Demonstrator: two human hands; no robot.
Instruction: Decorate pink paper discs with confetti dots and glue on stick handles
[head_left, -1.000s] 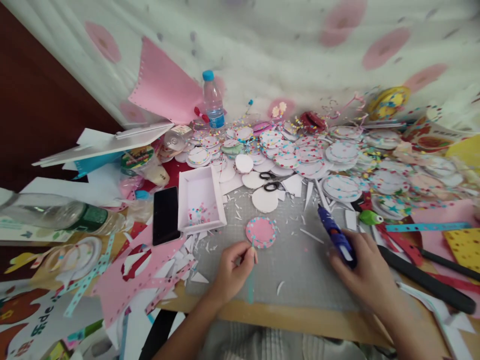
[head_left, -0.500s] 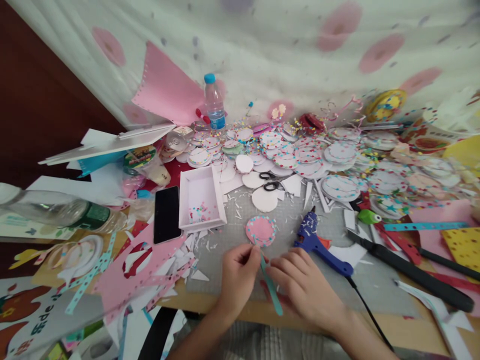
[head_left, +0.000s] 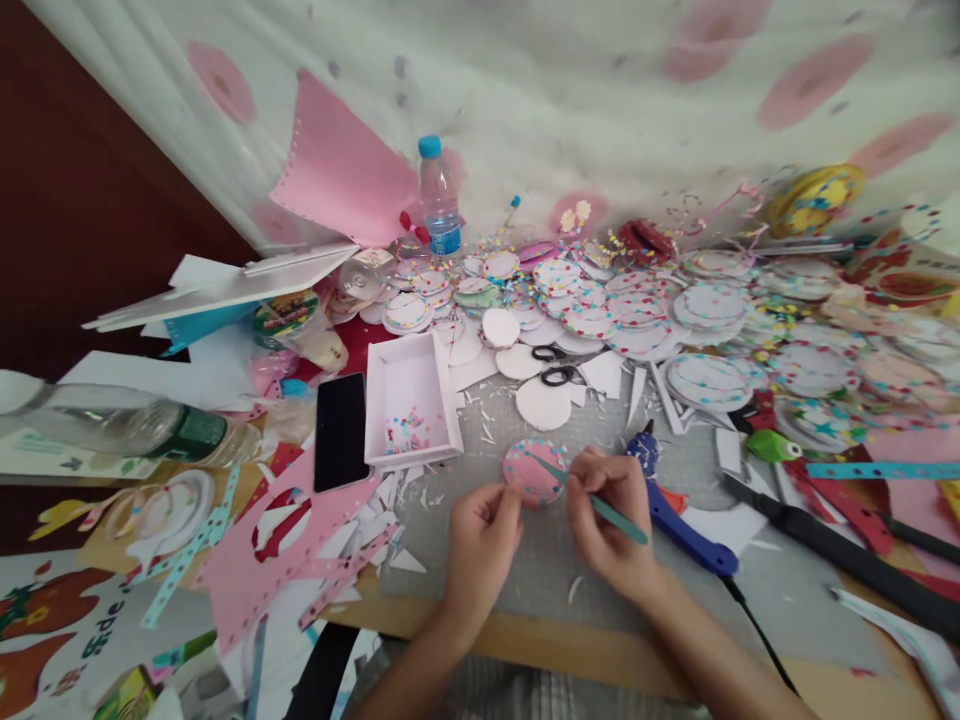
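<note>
A round pink disc [head_left: 534,478] with blue and red dots around its rim lies on the grey cutting mat [head_left: 525,560]. At its lower left edge my left hand [head_left: 484,535] is closed, thumb and forefinger pinched at the rim. My right hand [head_left: 611,515] grips slim teal tweezers [head_left: 621,520], whose pointed tip reaches over the disc's face from the right. Whether anything sits between the tips is too small to tell. Left of the disc, a white box [head_left: 412,400] contains small coloured dots.
A blue glue gun [head_left: 694,535] lies right of my right hand, its cord running off the table's front. Black scissors [head_left: 559,365] rest behind the disc. Piles of decorated discs [head_left: 709,382] line the back. A phone [head_left: 340,432] lies left of the box.
My right hand has turned and lifted, and the tweezers now point over the pink disc instead of lying low between my hands. The whole view has shifted slightly.
</note>
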